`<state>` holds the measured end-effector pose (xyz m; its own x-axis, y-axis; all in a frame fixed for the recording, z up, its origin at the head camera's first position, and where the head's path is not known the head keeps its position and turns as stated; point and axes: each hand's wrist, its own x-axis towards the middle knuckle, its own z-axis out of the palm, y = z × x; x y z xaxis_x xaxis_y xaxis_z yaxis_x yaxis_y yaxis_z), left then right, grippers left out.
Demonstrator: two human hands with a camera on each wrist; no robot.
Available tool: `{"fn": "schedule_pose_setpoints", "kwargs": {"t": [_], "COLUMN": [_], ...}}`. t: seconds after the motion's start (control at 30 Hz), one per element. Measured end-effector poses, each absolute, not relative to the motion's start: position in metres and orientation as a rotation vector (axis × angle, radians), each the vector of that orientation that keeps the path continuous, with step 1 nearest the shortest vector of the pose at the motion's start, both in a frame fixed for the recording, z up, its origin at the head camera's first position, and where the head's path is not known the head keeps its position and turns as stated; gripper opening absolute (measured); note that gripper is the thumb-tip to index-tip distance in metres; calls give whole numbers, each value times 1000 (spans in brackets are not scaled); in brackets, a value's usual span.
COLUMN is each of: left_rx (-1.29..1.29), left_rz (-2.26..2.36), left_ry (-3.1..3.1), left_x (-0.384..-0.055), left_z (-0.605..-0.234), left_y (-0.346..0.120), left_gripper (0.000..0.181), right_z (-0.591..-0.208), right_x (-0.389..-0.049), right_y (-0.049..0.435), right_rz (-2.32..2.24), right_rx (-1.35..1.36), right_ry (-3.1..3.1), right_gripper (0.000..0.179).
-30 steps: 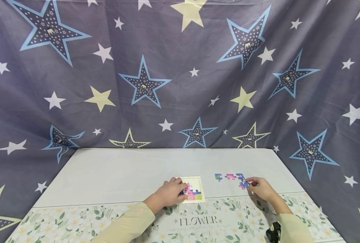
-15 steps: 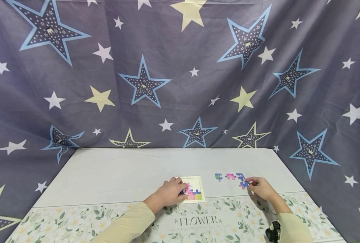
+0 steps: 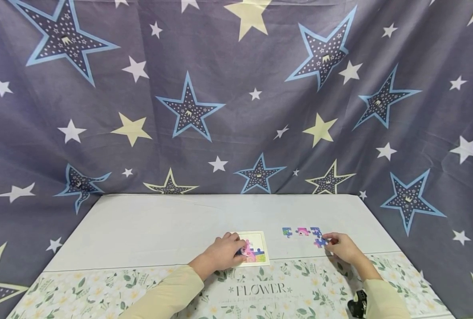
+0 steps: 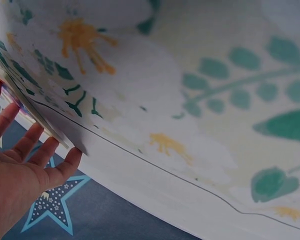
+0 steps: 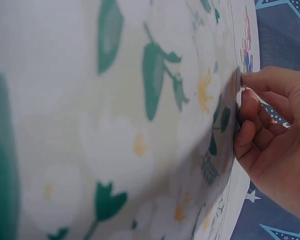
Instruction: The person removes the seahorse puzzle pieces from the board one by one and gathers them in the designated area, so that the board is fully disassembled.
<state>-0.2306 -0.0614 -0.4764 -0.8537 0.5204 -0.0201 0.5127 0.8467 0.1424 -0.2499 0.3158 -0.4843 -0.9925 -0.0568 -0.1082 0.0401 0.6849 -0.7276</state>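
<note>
Two-handed work at a jigsaw, as seen from the head and both wrists. The left hand [image 3: 224,252] is lying over the left side of a cream-rimmed puzzle board [image 3: 266,248], which is resting flat near the middle of the worktop [image 3: 160,230]. Its fingers [image 4: 67,167] are holding the board; in the left wrist view they are spreading along its edge, the tips touching it. Inside the rim, fitted pink, blue and green parts of the picture are filling the lower portion, while a pale base is showing above them; the hand is hiding the left part.

To the right of the board and well apart from it, four loose pieces are lying on the white part of the worktop. A green-and-blue piece [image 3: 287,232], a pink piece [image 3: 302,232] and a blue piece [image 3: 315,231] are forming a row; a purple-blue piece [image 3: 320,243] is sitting just below the last of these, seemingly touching it. The right hand [image 3: 343,249] is pinching this lowest piece at its right edge, thumb and forefinger standing close together; in the right wrist view the remaining fingers are curling beneath.

Pale yellow sleeves [image 3: 172,290] are covering both forearms, and a black device [image 3: 357,304] is showing at the right wrist. A floral band lettered "FLOWER" [image 3: 260,289] is crossing the near worktop, and a star-patterned curtain [image 3: 228,62] is hanging behind
</note>
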Motion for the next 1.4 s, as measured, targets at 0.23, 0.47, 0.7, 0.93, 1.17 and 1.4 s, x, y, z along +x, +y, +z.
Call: {"fn": "schedule_pose_setpoints", "kwargs": {"t": [0.23,0.47,0.7,0.93,1.17,1.4], "left_rx": [842,827,847,827,838,837], "left_rz": [231,225,239,223,228,226], "left_ry": [2962,2961,2966,2961,2966,2960], "left_x": [-231,-232,-231,-230,-230,-230], "left_z": [-476,-478,-478,-476,-475,-476], "left_y": [-62,-62,-63,-62,-62,-62], "left_gripper": [43,45,45,45,45,45], "right_z": [-485,-484,-483,-481,-475,-475], "right_x": [-250,-249,-249,-250,-248,-250], "right_y": [317,316,317,312,300,287], "right_rz": [-1196,-1208,-1200,-1177,-1257,-1267], "right_rx": [-20,0,-16,34,-44,-78], "right_ry": [2780,2780,2813,2854,2815,2818], "right_gripper": [36,34,32,34,35,35]}}
